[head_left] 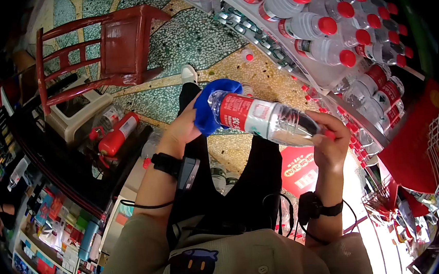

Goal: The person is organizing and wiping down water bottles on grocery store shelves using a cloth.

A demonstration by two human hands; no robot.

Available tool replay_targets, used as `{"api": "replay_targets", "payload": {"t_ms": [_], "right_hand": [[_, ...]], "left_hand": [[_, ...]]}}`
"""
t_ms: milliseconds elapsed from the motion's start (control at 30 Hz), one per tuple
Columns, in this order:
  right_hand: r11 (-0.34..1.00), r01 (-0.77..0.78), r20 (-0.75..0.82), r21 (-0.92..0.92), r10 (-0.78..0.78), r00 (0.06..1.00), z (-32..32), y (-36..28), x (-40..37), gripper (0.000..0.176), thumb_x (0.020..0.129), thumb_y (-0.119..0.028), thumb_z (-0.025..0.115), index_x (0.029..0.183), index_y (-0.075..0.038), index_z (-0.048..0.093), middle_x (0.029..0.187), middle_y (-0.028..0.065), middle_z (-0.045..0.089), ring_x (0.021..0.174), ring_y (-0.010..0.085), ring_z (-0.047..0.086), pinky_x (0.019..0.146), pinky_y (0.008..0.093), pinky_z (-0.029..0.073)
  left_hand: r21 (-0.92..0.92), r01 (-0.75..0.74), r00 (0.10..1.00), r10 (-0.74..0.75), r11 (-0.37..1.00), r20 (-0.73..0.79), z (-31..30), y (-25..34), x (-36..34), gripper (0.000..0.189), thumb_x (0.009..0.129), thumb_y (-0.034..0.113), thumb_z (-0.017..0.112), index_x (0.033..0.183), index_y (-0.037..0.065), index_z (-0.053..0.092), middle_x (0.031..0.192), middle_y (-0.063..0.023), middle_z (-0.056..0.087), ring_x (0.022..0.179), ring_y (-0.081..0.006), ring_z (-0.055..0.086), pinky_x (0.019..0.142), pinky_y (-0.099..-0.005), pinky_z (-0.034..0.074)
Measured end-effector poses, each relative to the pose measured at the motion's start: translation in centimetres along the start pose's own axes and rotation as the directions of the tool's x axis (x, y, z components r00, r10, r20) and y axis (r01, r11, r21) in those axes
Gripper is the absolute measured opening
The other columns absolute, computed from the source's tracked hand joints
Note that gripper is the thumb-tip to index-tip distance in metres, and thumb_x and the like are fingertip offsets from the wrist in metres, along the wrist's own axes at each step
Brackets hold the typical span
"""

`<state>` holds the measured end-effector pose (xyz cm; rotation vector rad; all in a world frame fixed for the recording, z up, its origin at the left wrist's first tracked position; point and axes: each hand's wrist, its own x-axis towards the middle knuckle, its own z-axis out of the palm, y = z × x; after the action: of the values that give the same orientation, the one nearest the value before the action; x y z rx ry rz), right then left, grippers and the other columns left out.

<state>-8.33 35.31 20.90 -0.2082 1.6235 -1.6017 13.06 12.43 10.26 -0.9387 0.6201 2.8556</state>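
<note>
A clear plastic water bottle [285, 124] with a red-and-white label lies tilted across the space in front of me, its red cap toward the right. My right hand [331, 141] is closed around the cap and neck end. At the other end, a blue cloth [206, 107] is wrapped about the bottle's base. My left hand [183, 127] grips that cloth against the bottle; its fingers are mostly hidden behind the blue fabric.
Several red-capped bottles [321, 51] stand on a shelf at upper right. A reddish wooden chair [124, 46] is at upper left, above a red fire extinguisher [119, 134]. Stocked shelves [43, 254] fill the lower left. A red bin-like container [411, 142] is at right.
</note>
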Motion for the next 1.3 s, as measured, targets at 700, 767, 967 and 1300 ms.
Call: {"api": "replay_targets", "payload": {"t_ms": [700, 767, 967, 1300], "right_hand": [[0.852, 0.319, 0.248, -0.416, -0.231, 0.941, 6.7, 0.2, -1.0, 0.049, 0.064, -0.005, 0.077, 0.110, -0.006, 0.060, 0.127, 0.0166, 0.053, 0.121, 0.0349, 0.049, 0.100, 0.0421, 0.040], [0.872, 0.274, 0.152, -0.406, -0.231, 0.961, 5.6, 0.1, -1.2, 0.049, 0.065, -0.005, 0.077, 0.110, -0.005, 0.060, 0.127, 0.0171, 0.053, 0.120, 0.0354, 0.050, 0.100, 0.0421, 0.040], [0.948, -0.029, -0.287, -0.316, -0.066, 0.956, 0.9, -2.5, -0.7, 0.045, 0.069, -0.001, 0.073, 0.113, -0.001, 0.060, 0.116, 0.0133, 0.061, 0.113, 0.0232, 0.055, 0.097, 0.0354, 0.041], [0.981, 0.185, -0.790, -0.053, -0.155, 0.593, -7.7, -3.1, 11.9, 0.037, 0.081, -0.017, 0.067, 0.112, -0.002, 0.054, 0.107, 0.0110, 0.057, 0.100, 0.0246, 0.059, 0.066, 0.0424, 0.061]], "left_hand": [[0.180, 0.034, 0.856, 0.065, 0.983, -0.513, 6.1, -3.1, 6.2, 0.024, 0.092, 0.016, 0.056, 0.106, -0.002, 0.061, 0.093, -0.0094, 0.066, 0.076, -0.0169, 0.064, 0.069, -0.0294, 0.052], [0.310, 0.050, 0.852, 0.121, 0.949, -0.509, 6.4, -3.0, 6.8, 0.023, 0.092, 0.016, 0.056, 0.104, -0.002, 0.062, 0.091, -0.0080, 0.066, 0.076, -0.0152, 0.063, 0.067, -0.0283, 0.051], [0.400, 0.052, 0.849, 0.171, 0.915, -0.500, 6.8, -3.4, 7.5, 0.018, 0.086, 0.015, 0.064, 0.093, -0.002, 0.065, 0.079, -0.0036, 0.065, 0.065, -0.0096, 0.059, 0.059, -0.0255, 0.048], [0.321, 0.165, 0.843, 0.035, 0.933, -0.537, 4.4, -2.3, 5.2, 0.020, 0.089, 0.021, 0.060, 0.095, 0.002, 0.063, 0.084, -0.0020, 0.063, 0.070, -0.0105, 0.058, 0.065, -0.0256, 0.047]]}}
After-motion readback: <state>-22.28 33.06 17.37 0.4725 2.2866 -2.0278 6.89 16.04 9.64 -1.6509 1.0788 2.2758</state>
